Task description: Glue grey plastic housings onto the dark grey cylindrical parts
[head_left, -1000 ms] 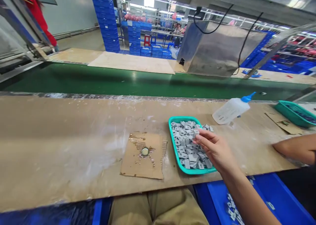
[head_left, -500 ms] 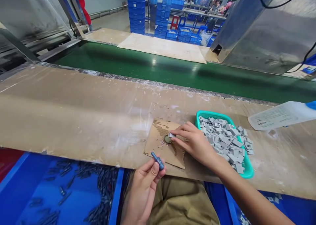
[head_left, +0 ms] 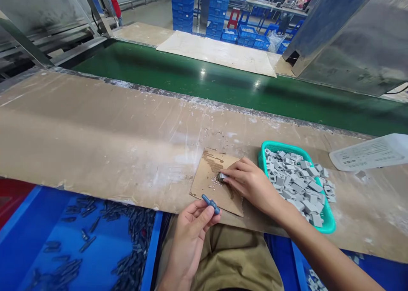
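Note:
Between the thumb and fingers of my left hand [head_left: 195, 229] is a blue-grey plastic peg [head_left: 211, 204], its thin end pointing up and left. My right hand [head_left: 251, 182] pinches a small grey plastic block [head_left: 223, 176] and holds it at a small round cap-like dish [head_left: 219, 177], which is partly hidden by the block and fingers. The dish sits on a piece of cardboard [head_left: 199, 182] marked with wet-looking brown stains. Just right of my right hand stands a green basket [head_left: 330, 225] heaped with similar grey blocks [head_left: 299, 182].
A blue bin [head_left: 105, 252] with many dark pegs lies at lower left. Another blue bin [head_left: 299, 265] holding grey pieces is at lower right. A translucent bottle [head_left: 369, 152] lies on its side at right. Beyond the worktable [head_left: 95, 125] runs a green conveyor belt [head_left: 178, 76].
My right hand has brought the grey block down onto the round dish, covering more of it. My left hand still holds the peg. The whole view has shifted slightly.

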A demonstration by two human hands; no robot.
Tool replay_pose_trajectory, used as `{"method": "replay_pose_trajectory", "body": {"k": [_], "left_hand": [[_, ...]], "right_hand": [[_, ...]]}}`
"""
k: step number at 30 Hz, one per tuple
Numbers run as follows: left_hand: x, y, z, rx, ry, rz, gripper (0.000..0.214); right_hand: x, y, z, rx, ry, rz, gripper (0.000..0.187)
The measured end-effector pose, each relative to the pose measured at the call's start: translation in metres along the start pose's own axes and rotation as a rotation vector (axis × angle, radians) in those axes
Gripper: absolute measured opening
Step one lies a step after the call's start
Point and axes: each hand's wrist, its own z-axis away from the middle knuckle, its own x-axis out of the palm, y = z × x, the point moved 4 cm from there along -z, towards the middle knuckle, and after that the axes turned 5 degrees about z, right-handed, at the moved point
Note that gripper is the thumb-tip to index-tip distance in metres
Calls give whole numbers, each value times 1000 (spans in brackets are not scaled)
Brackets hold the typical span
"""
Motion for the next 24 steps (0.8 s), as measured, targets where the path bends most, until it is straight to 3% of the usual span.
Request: {"method": "replay_pose_trajectory", "body": {"k": [2, 5, 10, 16, 24], "left_hand": [[2, 0, -1, 2, 18, 23, 27], [9, 1, -5, 26, 22, 61, 27], [25, -2, -13, 39, -22, 114, 23], [40, -13, -18, 10, -99, 129, 19], [42, -16, -20, -2, -117, 137, 21]], "right_hand": [[-8, 1, 1, 68, 66, -104, 20], [-19, 6, 3, 281, 128, -299, 19], [-23, 11, 8, 570, 74, -707, 27], [-30, 8, 16, 625, 73, -811, 25], [-38, -5, 21, 592, 52, -824, 19]]}}
